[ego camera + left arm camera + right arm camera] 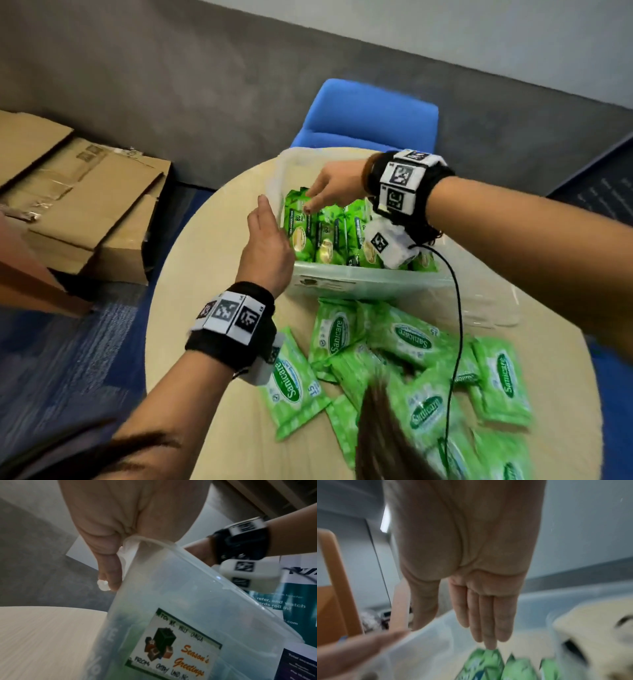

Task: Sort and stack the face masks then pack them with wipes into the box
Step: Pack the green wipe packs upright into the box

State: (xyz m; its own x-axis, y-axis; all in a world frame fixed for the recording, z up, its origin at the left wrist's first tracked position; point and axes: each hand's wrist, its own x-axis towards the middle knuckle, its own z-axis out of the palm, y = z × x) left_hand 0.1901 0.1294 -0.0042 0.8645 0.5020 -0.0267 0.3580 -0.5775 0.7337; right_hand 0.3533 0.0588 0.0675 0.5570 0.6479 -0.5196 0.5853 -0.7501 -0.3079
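A clear plastic box [359,277] stands on the round table and holds a row of upright green wipe packs [329,236]. My right hand [313,202] reaches into it, its straight fingers touching the top of the leftmost pack [488,662]. My left hand [270,240] straddles the box's left wall [171,581]: the thumb [109,574] lies straight down the outside, and the fingers inside are hidden. Several flat green Sanicare wipe packs [411,342] lie loose on the table in front of the box. No face masks are in view.
The beige table [212,274] ends close to the left of the box. A blue chair [370,116] stands behind it. Flattened cardboard boxes [85,205] lie on the floor at the left. A black cable [457,308] hangs from my right wrist across the loose packs.
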